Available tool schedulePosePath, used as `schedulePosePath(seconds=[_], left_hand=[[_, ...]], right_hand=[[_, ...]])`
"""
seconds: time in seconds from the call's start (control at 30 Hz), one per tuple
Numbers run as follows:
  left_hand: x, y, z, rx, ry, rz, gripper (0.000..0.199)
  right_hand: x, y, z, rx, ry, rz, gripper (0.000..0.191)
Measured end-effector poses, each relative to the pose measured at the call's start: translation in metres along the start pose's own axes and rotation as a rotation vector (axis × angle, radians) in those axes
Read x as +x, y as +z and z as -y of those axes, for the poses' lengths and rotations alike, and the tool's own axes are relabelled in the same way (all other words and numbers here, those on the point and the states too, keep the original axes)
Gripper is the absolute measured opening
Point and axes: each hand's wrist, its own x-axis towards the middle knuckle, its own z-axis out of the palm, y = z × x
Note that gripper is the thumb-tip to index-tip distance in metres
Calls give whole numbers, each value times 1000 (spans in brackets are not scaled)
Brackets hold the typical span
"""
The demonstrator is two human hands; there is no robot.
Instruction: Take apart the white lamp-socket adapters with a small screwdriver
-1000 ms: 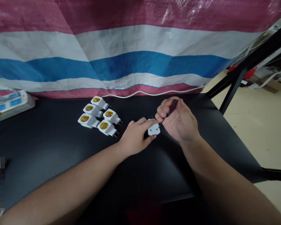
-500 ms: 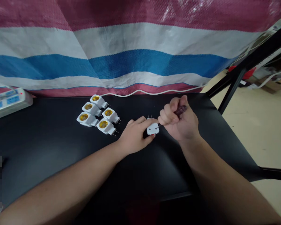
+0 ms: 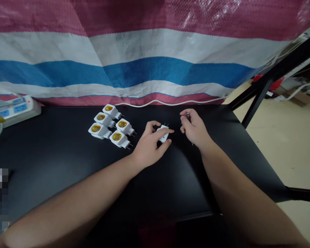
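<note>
My left hand [image 3: 151, 146] grips a white plug-in lamp socket adapter [image 3: 163, 133] on the black table [image 3: 67, 162], its metal prongs pointing away from me and its body partly covered by my fingers. My right hand [image 3: 194, 128] hangs a short way to the right of it, not touching it. That hand is closed around a small screwdriver with a dark red handle [image 3: 187, 117], mostly hidden in my fingers. Just left of my left hand lie several similar white adapters [image 3: 104, 125] with yellow-lined sockets.
A white power strip [image 3: 12, 113] sits at the table's far left. A white cable [image 3: 167, 102] runs along the back edge, before a striped red, white and blue tarp [image 3: 155, 70]. Black metal frame bars [image 3: 263, 86] rise at the right, beyond the table edge.
My right hand has drawn back to the right, taking the screwdriver away from the adapter. My left hand has shifted its grip, and the adapter has turned, with more of it now covered.
</note>
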Motion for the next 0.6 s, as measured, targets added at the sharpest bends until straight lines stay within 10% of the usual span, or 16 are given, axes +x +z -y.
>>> schedulePosePath(seconds=[0.23,0.47,0.6], left_hand=[[2,0,1,23,20,-52,59],[4,8,12,-137,-27,-286,40],[5,10,15,-281,17,-294,40]], right_hand=[[2,-6,-15,-750,-250,143,8],[-4,-8,2,-461,-437,-98,16],[-15,-3,19,-336,-625,183,49]])
